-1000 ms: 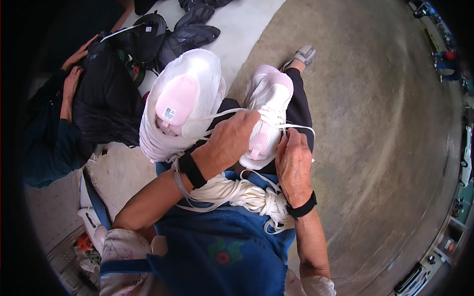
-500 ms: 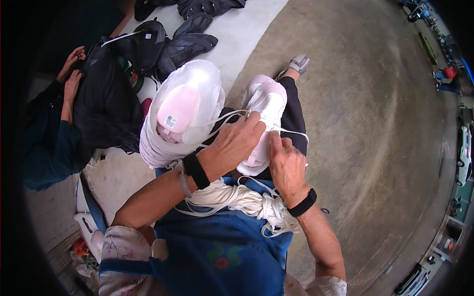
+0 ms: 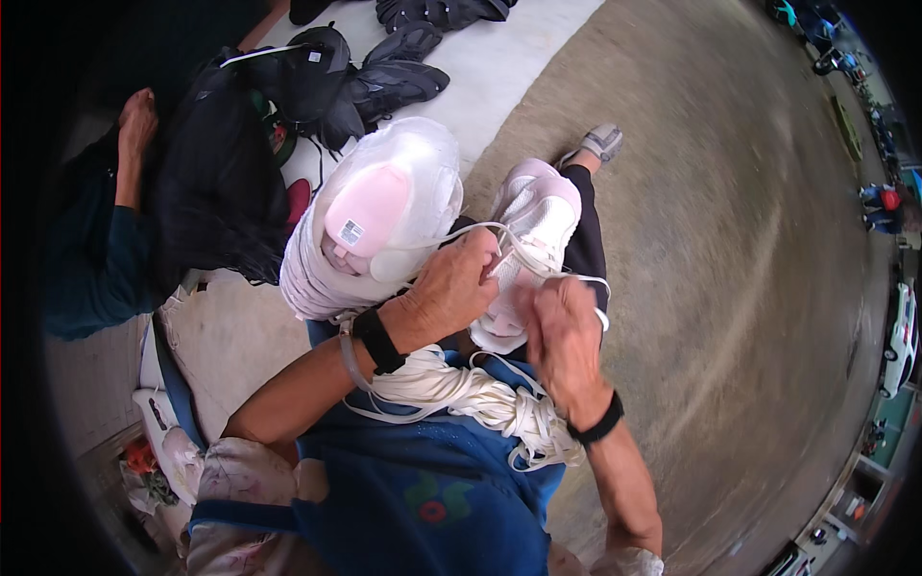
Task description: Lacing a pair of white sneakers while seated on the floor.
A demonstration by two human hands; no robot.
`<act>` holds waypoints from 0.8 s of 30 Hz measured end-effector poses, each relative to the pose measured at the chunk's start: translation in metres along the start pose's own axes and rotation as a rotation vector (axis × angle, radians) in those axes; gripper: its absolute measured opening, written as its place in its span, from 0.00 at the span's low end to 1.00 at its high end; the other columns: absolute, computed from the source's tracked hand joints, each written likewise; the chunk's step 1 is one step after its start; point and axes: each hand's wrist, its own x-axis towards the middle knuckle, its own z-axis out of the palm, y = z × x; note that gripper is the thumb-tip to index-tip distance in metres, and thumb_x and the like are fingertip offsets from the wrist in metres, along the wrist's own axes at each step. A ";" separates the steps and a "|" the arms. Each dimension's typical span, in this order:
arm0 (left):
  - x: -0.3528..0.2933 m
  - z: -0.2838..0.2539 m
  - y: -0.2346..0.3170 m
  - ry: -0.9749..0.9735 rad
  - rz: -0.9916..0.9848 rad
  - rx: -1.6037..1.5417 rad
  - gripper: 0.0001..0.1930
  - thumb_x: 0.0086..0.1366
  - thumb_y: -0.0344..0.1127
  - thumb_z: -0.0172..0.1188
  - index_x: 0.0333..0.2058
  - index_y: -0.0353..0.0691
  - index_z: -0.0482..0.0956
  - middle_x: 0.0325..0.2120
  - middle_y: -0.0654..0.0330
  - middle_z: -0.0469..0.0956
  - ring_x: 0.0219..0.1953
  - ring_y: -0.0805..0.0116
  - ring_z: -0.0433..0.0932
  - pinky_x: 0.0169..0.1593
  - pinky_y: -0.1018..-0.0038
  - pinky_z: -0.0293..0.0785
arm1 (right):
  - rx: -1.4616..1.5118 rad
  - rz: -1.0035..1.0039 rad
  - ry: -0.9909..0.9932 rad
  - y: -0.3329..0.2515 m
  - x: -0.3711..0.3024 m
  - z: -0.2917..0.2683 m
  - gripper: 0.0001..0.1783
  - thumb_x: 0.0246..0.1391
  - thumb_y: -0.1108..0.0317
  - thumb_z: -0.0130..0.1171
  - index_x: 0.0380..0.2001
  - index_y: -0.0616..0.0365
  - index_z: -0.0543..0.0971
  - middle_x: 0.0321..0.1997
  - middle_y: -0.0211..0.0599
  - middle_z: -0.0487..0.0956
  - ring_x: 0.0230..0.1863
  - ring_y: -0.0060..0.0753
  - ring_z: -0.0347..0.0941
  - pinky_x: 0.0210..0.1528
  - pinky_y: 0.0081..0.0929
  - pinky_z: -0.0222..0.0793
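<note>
Concrete floor (image 3: 720, 288) lies beyond my right fingers (image 3: 549, 309) — their grip I cannot tell. Left fingers (image 3: 483, 257) pinch white lace (image 3: 487, 226) above shoe (image 3: 545, 223); lacing, I judge — next needs steady pull.

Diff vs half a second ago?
Left hand and right hand drew back toward the wearer relative to the pink-and-white shoe; right is blurred, grip unclear. Only one co-worker's hand shows now, not two. Unchanged: white lace bundle in lap.

Soft, even light — right hand (image 3: 567, 334) slightly blurred — fisheye edges black, curved.
</note>
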 end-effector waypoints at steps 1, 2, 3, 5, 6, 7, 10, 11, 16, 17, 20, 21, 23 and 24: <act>-0.002 -0.001 -0.002 0.006 0.008 -0.021 0.15 0.55 0.26 0.60 0.40 0.34 0.67 0.28 0.50 0.75 0.30 0.53 0.78 0.35 0.64 0.74 | 0.214 0.002 -0.035 -0.021 0.002 -0.008 0.09 0.42 0.79 0.58 0.31 0.62 0.75 0.34 0.43 0.69 0.37 0.46 0.70 0.39 0.38 0.67; -0.002 -0.003 -0.002 0.012 0.020 -0.041 0.15 0.55 0.25 0.60 0.40 0.34 0.67 0.28 0.50 0.76 0.29 0.54 0.78 0.35 0.65 0.75 | 0.426 0.003 -0.069 -0.043 0.005 -0.014 0.09 0.44 0.82 0.58 0.32 0.63 0.75 0.36 0.45 0.70 0.40 0.48 0.71 0.41 0.38 0.69; -0.001 -0.006 0.004 -0.002 0.006 0.005 0.13 0.55 0.23 0.59 0.40 0.34 0.68 0.28 0.51 0.76 0.30 0.57 0.79 0.35 0.66 0.75 | 0.483 0.105 -0.129 -0.054 0.003 -0.014 0.09 0.49 0.84 0.56 0.35 0.63 0.75 0.37 0.46 0.71 0.43 0.50 0.73 0.42 0.34 0.72; -0.001 -0.004 -0.002 0.006 0.050 -0.049 0.13 0.55 0.23 0.58 0.39 0.34 0.69 0.28 0.51 0.76 0.30 0.56 0.79 0.35 0.66 0.75 | 0.394 0.142 -0.089 -0.037 0.000 0.005 0.07 0.53 0.79 0.55 0.37 0.62 0.73 0.36 0.50 0.72 0.37 0.54 0.73 0.34 0.40 0.71; -0.002 -0.002 -0.004 0.005 0.083 -0.098 0.12 0.55 0.22 0.57 0.39 0.34 0.69 0.28 0.50 0.76 0.29 0.56 0.78 0.35 0.66 0.75 | 0.299 0.219 -0.090 -0.026 -0.002 0.013 0.07 0.54 0.77 0.55 0.37 0.62 0.72 0.35 0.52 0.72 0.35 0.56 0.74 0.32 0.43 0.71; -0.002 -0.004 -0.005 0.012 0.091 -0.078 0.11 0.56 0.21 0.56 0.39 0.34 0.70 0.30 0.50 0.75 0.30 0.56 0.78 0.35 0.67 0.75 | 0.228 0.265 -0.049 -0.022 0.002 0.017 0.07 0.54 0.76 0.55 0.37 0.62 0.72 0.35 0.52 0.73 0.32 0.58 0.74 0.30 0.44 0.70; -0.001 -0.002 -0.005 0.047 0.103 -0.121 0.11 0.55 0.20 0.55 0.38 0.35 0.69 0.30 0.50 0.73 0.30 0.53 0.76 0.35 0.65 0.73 | 0.053 0.296 0.002 -0.015 0.016 0.024 0.07 0.55 0.72 0.54 0.38 0.61 0.73 0.33 0.49 0.75 0.27 0.57 0.75 0.26 0.46 0.71; -0.001 -0.002 -0.004 0.050 0.105 -0.126 0.11 0.55 0.20 0.55 0.38 0.35 0.69 0.30 0.50 0.73 0.30 0.53 0.76 0.35 0.65 0.73 | -0.028 0.308 -0.013 -0.014 0.018 0.028 0.07 0.56 0.71 0.54 0.37 0.60 0.73 0.34 0.48 0.75 0.26 0.55 0.75 0.26 0.46 0.71; 0.006 -0.006 -0.006 0.053 0.192 -0.097 0.10 0.52 0.18 0.52 0.34 0.35 0.67 0.28 0.49 0.69 0.30 0.48 0.70 0.34 0.60 0.67 | -0.179 0.371 -0.027 -0.015 0.028 0.040 0.08 0.54 0.69 0.57 0.38 0.57 0.77 0.32 0.45 0.77 0.29 0.53 0.76 0.27 0.43 0.71; 0.005 -0.006 -0.006 0.050 0.187 -0.100 0.10 0.52 0.18 0.52 0.34 0.35 0.67 0.28 0.49 0.69 0.30 0.48 0.70 0.34 0.60 0.67 | -0.216 0.323 -0.020 -0.015 0.029 0.044 0.05 0.56 0.68 0.53 0.34 0.57 0.74 0.30 0.44 0.76 0.25 0.50 0.76 0.25 0.43 0.71; 0.003 -0.006 -0.007 0.026 0.155 -0.112 0.10 0.53 0.19 0.52 0.34 0.36 0.66 0.28 0.48 0.69 0.30 0.47 0.70 0.34 0.60 0.67 | -0.203 0.279 -0.045 -0.007 0.030 0.049 0.03 0.55 0.70 0.53 0.30 0.58 0.72 0.30 0.44 0.75 0.25 0.51 0.76 0.25 0.43 0.71; 0.003 -0.006 -0.005 0.027 0.119 -0.148 0.10 0.53 0.19 0.52 0.34 0.36 0.66 0.28 0.48 0.69 0.30 0.47 0.70 0.33 0.60 0.67 | -0.202 0.283 -0.047 -0.006 0.029 0.048 0.03 0.55 0.70 0.53 0.30 0.58 0.72 0.30 0.44 0.75 0.25 0.51 0.76 0.25 0.43 0.71; 0.002 -0.005 -0.003 0.026 0.073 -0.180 0.10 0.54 0.19 0.53 0.35 0.36 0.65 0.27 0.48 0.69 0.31 0.46 0.70 0.33 0.59 0.67 | -0.165 0.240 -0.059 -0.006 0.027 0.044 0.03 0.52 0.74 0.53 0.27 0.59 0.71 0.28 0.47 0.75 0.26 0.53 0.75 0.27 0.43 0.71; 0.003 -0.005 -0.001 0.045 0.070 -0.137 0.10 0.54 0.20 0.54 0.34 0.36 0.65 0.27 0.49 0.69 0.31 0.46 0.71 0.33 0.60 0.67 | -0.161 0.243 -0.061 -0.007 0.024 0.039 0.03 0.52 0.74 0.53 0.27 0.59 0.71 0.28 0.47 0.75 0.26 0.53 0.75 0.27 0.43 0.71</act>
